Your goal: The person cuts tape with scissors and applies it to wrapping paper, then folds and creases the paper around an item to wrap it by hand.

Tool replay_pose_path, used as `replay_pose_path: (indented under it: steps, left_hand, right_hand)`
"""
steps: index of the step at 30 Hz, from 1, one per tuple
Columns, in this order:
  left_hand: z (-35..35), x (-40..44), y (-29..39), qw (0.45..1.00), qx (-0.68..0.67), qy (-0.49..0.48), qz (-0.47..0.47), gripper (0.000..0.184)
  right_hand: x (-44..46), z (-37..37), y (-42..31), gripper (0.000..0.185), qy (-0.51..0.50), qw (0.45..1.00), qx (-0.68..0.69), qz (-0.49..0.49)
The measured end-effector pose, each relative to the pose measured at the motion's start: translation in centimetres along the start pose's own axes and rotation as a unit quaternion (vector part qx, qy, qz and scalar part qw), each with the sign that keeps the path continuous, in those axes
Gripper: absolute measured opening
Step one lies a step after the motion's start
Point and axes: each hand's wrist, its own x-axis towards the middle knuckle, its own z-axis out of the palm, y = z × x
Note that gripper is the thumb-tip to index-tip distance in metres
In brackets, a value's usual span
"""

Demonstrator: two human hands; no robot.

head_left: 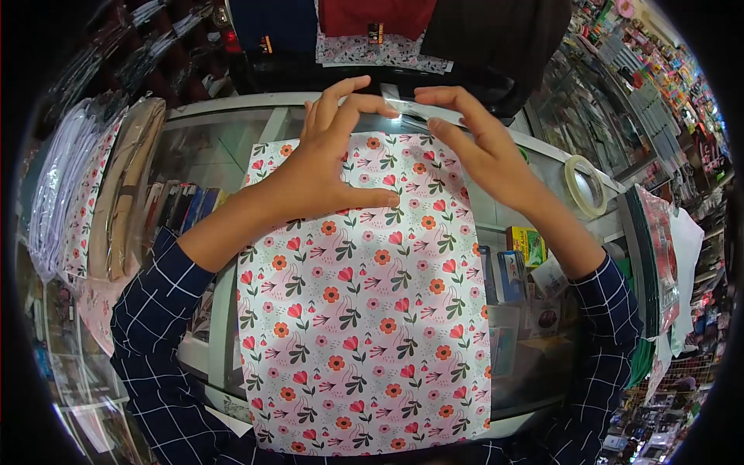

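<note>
Glass-topped counter [232,101]: bears the items. Floral sheet [364,306]: spread at centre, running down to 6 o'clock. Judged risk: appearing unweighted, it could skew or crease if dragged by a passing wrist. Wrapped packs [62,186] stand at 10 o'clock, a dark stack [647,256] at 3; both restrict sideways room. Left hand [329,147], between 11 and 12: grip wide open, thumb above the sheet, contact undetermined. Right hand [484,143], 1 o'clock: thumb and forefinger slightly parted, hold undetermined. Tape roll [573,184]: 2 o'clock. Shiny strip [409,107]: between the hands, possibly tape; a slip could stick it askew.
</note>
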Motion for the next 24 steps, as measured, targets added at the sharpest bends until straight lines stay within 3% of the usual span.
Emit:
replay_pose_path:
  steps: [1, 6, 10, 14, 20, 24]
  left_hand:
    - [-0.2, 0.0, 0.3, 1.000, -0.004, -0.004, 0.004, 0.075]
    - [-0.5, -0.1, 0.8, 0.998, 0.047, -0.007, 0.043, 0.064]
    - [-0.6, -0.2, 0.9, 0.996, 0.078, -0.012, 0.037, 0.062]
    - [-0.6, -0.1, 1.0, 0.997, 0.071, -0.016, 0.027, 0.060]
    - [-0.5, -0.2, 0.8, 0.997, 0.071, -0.013, 0.026, 0.060]
    - [-0.6, -0.2, 0.8, 0.995, 0.087, -0.019, 0.037, 0.058]
  right_hand:
    - [0.2, -0.1, -0.6, 0.034, -0.002, 0.998, 0.067, 0.022]
    - [0.3, -0.3, -4.5, 0.033, -0.068, 0.939, 0.243, 0.235]
    - [-0.3, 1.0, -3.7, 0.023, -0.009, 0.921, 0.358, 0.154]
    - [-0.3, 0.5, -3.1, 0.021, 0.000, 0.941, 0.319, 0.111]
    - [-0.1, 0.5, -3.8, 0.027, 0.062, 0.956, 0.244, 0.149]
    - [-0.5, 0.9, -3.5, 0.027, -0.005, 0.937, 0.282, 0.204]
